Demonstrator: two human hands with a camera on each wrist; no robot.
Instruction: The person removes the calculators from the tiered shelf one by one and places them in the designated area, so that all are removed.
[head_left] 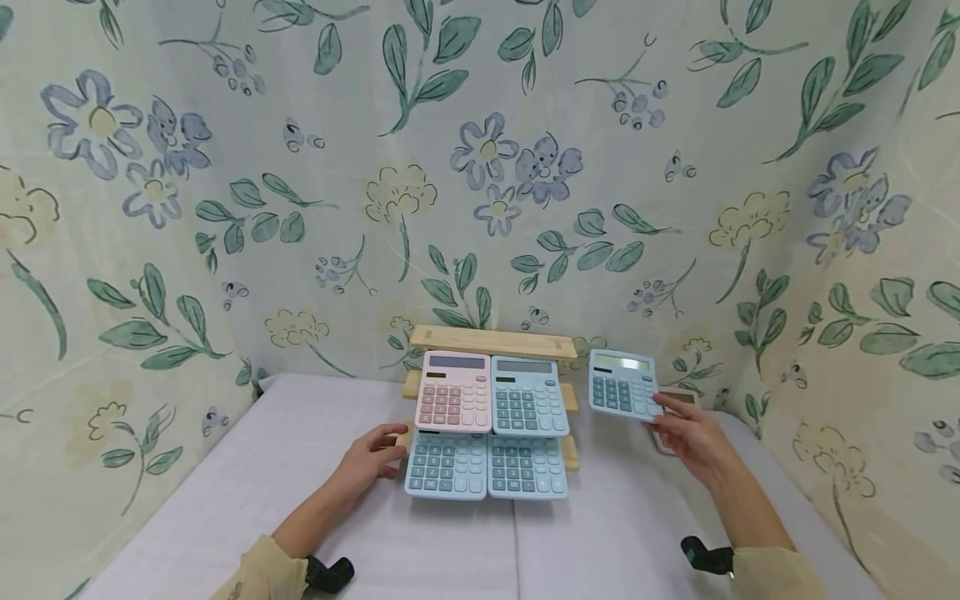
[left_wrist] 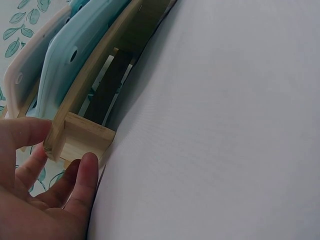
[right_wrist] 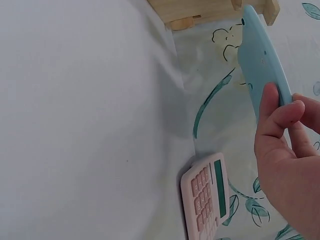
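In the head view my right hand (head_left: 693,437) pinches a light blue calculator (head_left: 622,385) by its right edge, held up to the right of a tiered wooden rack (head_left: 495,341). The right wrist view has this calculator (right_wrist: 262,65) nearly edge-on, gripped between thumb and fingers. My left hand (head_left: 367,460) is at the rack's left end; in the left wrist view its fingers hold the end of the wooden frame (left_wrist: 57,135). On the rack's upper tier stand a pink calculator (head_left: 453,392) and a blue calculator (head_left: 529,397). Two blue calculators (head_left: 446,467) fill the lower tier, their tops partly hidden.
Behind the right hand a pink calculator (right_wrist: 205,195) leans near the floral curtain, partly covered in the head view. A white cloth (head_left: 315,442) covers the table. The floral curtain (head_left: 480,167) rises behind and at both sides.
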